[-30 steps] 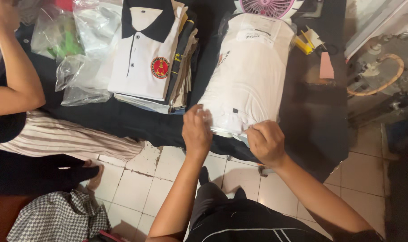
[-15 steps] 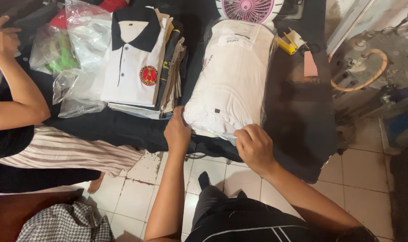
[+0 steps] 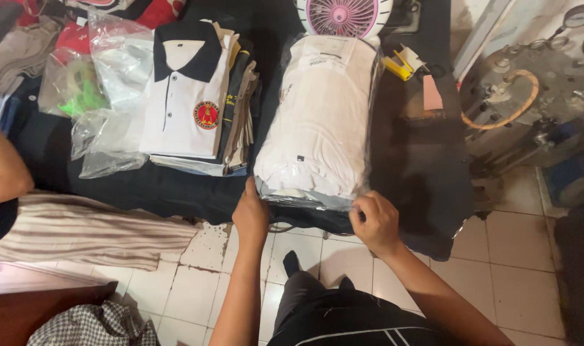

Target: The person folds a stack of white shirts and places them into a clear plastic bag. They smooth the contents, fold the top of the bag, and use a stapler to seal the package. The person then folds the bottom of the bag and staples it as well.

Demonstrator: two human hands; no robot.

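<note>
Since the earlier frame, both hands are shifted lower; the left hand (image 3: 250, 214) and right hand (image 3: 375, 221) are closed on the bagged white shirt (image 3: 317, 122)'s near edge on the worktop (image 3: 420, 160).

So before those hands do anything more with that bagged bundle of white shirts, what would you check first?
1. Left hand on the near left corner of the clear bag: ok, it touches there.
2. Right hand gripping the bag's near right edge: ok, fingers pinch the plastic.
3. White shirt bundle fully inside the bag: cannot tell, the near opening is hidden by the hands.
4. Bundle resting flat on the black cloth: ok.
5. Gap to the stack of polo shirts: ok, they sit apart.
6. Pink fan clear of the far end: not ok, it sits right against the bag.
</note>
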